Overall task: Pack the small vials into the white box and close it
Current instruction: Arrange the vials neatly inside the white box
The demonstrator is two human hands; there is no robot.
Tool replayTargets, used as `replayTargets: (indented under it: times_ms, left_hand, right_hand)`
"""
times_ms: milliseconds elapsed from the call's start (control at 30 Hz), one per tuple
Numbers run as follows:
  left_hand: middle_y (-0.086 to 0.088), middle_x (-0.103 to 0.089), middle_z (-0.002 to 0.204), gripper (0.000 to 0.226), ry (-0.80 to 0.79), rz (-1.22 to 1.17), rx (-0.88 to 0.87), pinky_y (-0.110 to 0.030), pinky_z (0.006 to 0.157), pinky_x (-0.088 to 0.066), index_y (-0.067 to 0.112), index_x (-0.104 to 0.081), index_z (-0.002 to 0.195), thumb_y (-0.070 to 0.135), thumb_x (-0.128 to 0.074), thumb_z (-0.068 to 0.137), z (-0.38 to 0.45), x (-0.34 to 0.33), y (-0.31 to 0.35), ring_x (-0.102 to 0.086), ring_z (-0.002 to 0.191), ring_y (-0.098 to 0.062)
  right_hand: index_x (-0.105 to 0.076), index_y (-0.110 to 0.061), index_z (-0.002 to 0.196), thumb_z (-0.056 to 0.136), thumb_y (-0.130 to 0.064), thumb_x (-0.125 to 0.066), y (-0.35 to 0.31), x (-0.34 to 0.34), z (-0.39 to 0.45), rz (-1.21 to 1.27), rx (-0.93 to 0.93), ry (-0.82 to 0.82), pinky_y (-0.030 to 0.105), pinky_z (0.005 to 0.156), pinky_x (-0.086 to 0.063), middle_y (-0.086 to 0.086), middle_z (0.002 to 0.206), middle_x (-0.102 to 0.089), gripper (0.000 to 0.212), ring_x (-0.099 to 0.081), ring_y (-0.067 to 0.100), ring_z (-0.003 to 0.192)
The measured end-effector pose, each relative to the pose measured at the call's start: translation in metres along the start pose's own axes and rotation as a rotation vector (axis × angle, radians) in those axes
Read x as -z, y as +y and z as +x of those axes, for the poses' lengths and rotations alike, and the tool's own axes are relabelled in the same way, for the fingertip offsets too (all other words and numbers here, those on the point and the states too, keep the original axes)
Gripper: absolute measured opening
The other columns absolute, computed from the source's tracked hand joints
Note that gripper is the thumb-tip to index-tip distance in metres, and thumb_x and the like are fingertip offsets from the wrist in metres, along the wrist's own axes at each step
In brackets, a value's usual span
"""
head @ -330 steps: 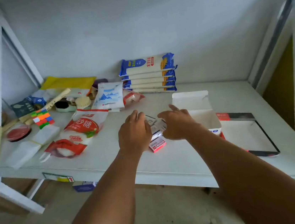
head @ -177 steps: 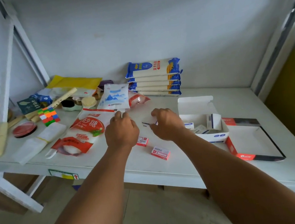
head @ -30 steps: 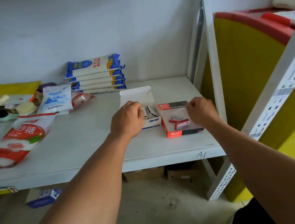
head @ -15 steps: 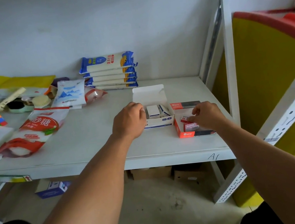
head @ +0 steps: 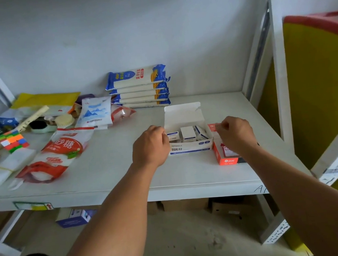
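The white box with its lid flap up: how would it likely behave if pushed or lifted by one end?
The white box looks like thin card, so probably light and easy to slide on the smooth shelf. Its small packs sit loose and uneven, so they might shift or spill if tilted. The open lid flap would likely flex.

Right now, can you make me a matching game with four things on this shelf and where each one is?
Things:
1. white box
2. red tray
3. stack of blue-and-white packets
4. colourful cube puzzle

Places:
A. far left of the shelf
B. at the back, against the wall
C. under the right hand
D. between the two hands, lid up, left hand at its side

Pairs: 1-D, 2-C, 3-B, 4-A
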State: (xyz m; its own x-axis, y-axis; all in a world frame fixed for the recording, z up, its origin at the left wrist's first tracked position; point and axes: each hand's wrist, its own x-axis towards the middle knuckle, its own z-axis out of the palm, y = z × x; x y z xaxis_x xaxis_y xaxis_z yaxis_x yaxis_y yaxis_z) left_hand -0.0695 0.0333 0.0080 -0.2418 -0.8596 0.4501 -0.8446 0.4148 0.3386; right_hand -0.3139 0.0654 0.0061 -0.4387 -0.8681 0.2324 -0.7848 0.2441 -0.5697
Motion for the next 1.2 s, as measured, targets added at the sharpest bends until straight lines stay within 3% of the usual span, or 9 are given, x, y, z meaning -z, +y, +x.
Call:
replayTargets:
  times_ms: [133,233,367,467,600,733,867,1033,1200]
  left_hand:
    - [-0.004,-0.064,0.104,0.021,0.004,0.003,0.005,-0.024,0.059,-0.032,0.012,-0.06,0.095,0.025,-0.043,0.097,0.001,-0.002,-0.001,-0.048,0.076,-0.013]
    - [-0.003,-0.064,0.105,0.02,-0.008,0.007,0.013,-0.025,0.059,-0.036,0.014,-0.058,0.098,0.026,-0.042,0.098,0.002,-0.006,-0.003,-0.053,0.077,-0.015]
    - [-0.006,-0.064,0.114,0.029,0.016,-0.004,0.002,-0.029,0.066,-0.048,0.016,-0.051,0.124,0.027,-0.042,0.099,0.001,-0.009,-0.001,-0.064,0.091,-0.023]
    - [-0.006,-0.063,0.119,0.034,0.013,-0.007,0.022,-0.032,0.071,-0.05,0.016,-0.049,0.13,0.026,-0.041,0.099,0.002,-0.006,-0.002,-0.063,0.096,-0.026]
    - [-0.007,-0.062,0.121,0.033,0.005,0.007,0.065,-0.032,0.073,-0.048,0.015,-0.05,0.129,0.026,-0.041,0.099,-0.001,-0.002,-0.012,-0.062,0.099,-0.026]
    - [-0.008,-0.062,0.12,0.032,0.009,0.0,0.057,-0.029,0.071,-0.045,0.013,-0.052,0.126,0.025,-0.041,0.099,-0.007,-0.001,-0.018,-0.063,0.1,-0.025]
    - [-0.007,-0.063,0.121,0.033,0.008,-0.01,0.06,-0.03,0.073,-0.046,0.013,-0.053,0.126,0.025,-0.039,0.1,-0.007,0.002,-0.023,-0.062,0.101,-0.025]
    - [-0.006,-0.062,0.124,0.033,-0.008,-0.022,0.068,-0.026,0.074,-0.04,0.014,-0.054,0.126,0.026,-0.038,0.1,-0.007,0.002,-0.028,-0.061,0.104,-0.024]
    - [-0.005,-0.062,0.124,0.033,-0.01,-0.017,0.071,-0.028,0.075,-0.043,0.014,-0.055,0.125,0.027,-0.037,0.1,-0.006,-0.001,-0.03,-0.062,0.104,-0.024]
  right_hand:
    - [-0.065,-0.017,0.096,0.092,-0.036,-0.058,-0.013,-0.006,-0.001,0.036,0.045,-0.134,0.034,0.07,-0.053,0.001,0.085,-0.066,0.02,-0.062,0.022,0.079]
    - [-0.068,-0.014,0.101,0.085,-0.024,-0.067,-0.018,-0.011,-0.002,0.044,0.06,-0.129,0.033,0.073,-0.053,0.002,0.087,-0.068,0.019,-0.062,0.022,0.082]
    - [-0.067,-0.014,0.095,0.076,-0.021,-0.073,-0.022,-0.014,-0.005,0.089,0.046,-0.139,0.034,0.073,-0.056,0.0,0.082,-0.068,0.021,-0.064,0.02,0.08]
    - [-0.062,-0.017,0.096,0.07,-0.024,-0.075,-0.024,-0.015,-0.005,0.046,0.057,-0.193,0.037,0.072,-0.057,-0.002,0.084,-0.067,0.03,-0.062,0.019,0.08]
    - [-0.056,-0.017,0.12,0.068,-0.026,-0.078,-0.027,-0.014,-0.003,0.042,0.068,-0.292,0.034,0.081,-0.052,0.002,0.107,-0.061,0.057,-0.057,0.022,0.097]
    - [-0.056,-0.017,0.13,0.073,-0.022,-0.072,-0.043,-0.019,-0.004,0.111,0.211,-0.153,0.041,0.097,-0.046,0.004,0.128,-0.058,0.06,-0.047,0.028,0.12]
    - [-0.063,-0.021,0.123,0.073,-0.024,-0.079,-0.068,-0.026,-0.002,0.03,0.277,-0.35,0.035,0.085,-0.055,0.003,0.123,-0.06,0.053,-0.054,0.021,0.101]
    - [-0.064,-0.027,0.124,0.072,-0.051,-0.079,-0.086,-0.031,0.002,-0.183,0.398,-0.343,0.044,0.099,-0.045,0.0,0.127,-0.061,0.059,-0.046,0.025,0.12]
    - [-0.063,-0.027,0.125,0.079,-0.046,-0.074,-0.102,-0.042,-0.004,-0.279,0.504,-0.381,0.041,0.098,-0.045,-0.003,0.119,-0.065,0.051,-0.05,0.024,0.116]
